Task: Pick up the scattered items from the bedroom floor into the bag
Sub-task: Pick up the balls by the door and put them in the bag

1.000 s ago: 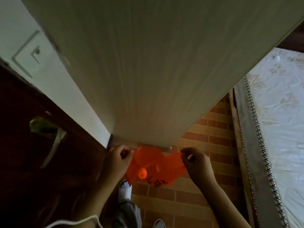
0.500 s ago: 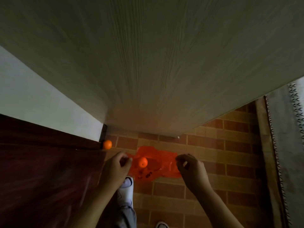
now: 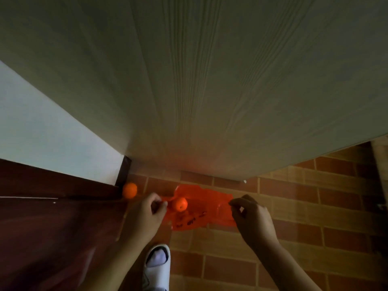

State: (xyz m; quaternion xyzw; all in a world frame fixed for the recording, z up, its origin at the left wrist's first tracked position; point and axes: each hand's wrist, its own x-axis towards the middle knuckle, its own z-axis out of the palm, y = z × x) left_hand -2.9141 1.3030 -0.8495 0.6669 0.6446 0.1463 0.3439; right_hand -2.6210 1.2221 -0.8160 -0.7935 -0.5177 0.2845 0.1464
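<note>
A thin orange plastic bag (image 3: 201, 211) with black print hangs low over the brick-pattern floor, stretched between my hands. My left hand (image 3: 147, 215) pinches its left edge and my right hand (image 3: 249, 219) pinches its right edge. A small orange fruit (image 3: 180, 203) shows through or in the bag near my left hand; I cannot tell which. A second orange fruit (image 3: 130, 190) lies on the floor in the corner by the dark door, left of the bag and apart from both hands.
A tall pale wood-grain cabinet side (image 3: 210, 91) rises right behind the bag. A dark red door (image 3: 52, 227) stands at the left with a white wall (image 3: 42, 133) above it. My white slipper (image 3: 157, 261) is below the bag.
The view has dropped closer to the floor. The bag has been lowered and spread wider between my hands. The orange fruit in the door corner has come into sight.
</note>
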